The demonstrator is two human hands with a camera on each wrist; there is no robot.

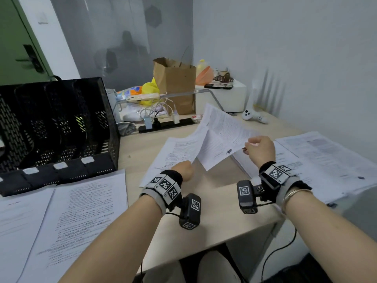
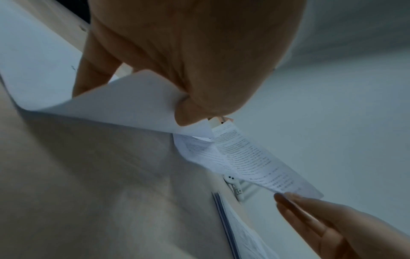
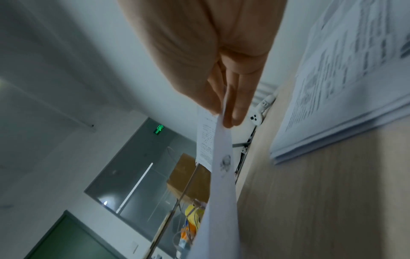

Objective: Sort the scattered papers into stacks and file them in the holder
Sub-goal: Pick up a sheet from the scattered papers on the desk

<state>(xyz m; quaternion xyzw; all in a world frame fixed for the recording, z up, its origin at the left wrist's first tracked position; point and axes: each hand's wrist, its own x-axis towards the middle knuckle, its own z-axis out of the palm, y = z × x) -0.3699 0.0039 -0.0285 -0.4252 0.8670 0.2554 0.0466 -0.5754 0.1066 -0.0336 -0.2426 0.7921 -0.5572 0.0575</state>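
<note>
My right hand [image 1: 257, 149] pinches the corner of printed sheets [image 1: 222, 135] lifted above the desk's middle; the right wrist view shows its fingers [image 3: 235, 105] clamped on the paper edge [image 3: 221, 157]. My left hand [image 1: 184, 169] pinches the corner of another printed sheet [image 1: 179, 152], curling it up off the desk; the thumb [image 2: 188, 115] presses that white sheet [image 2: 124, 98]. The black mesh file holder [image 1: 57, 127] stands at the left, its slots looking empty. More papers lie in front of it [image 1: 81, 217] and in a stack at the right [image 1: 326, 160].
Behind the papers are a black power strip [image 1: 165, 124] with chargers, a brown paper bag [image 1: 175, 82], a clear riser with a phone [image 1: 142, 97], a white box [image 1: 224, 97] and a white controller [image 1: 253, 116]. The desk's front edge [image 1: 214, 242] is close to my wrists.
</note>
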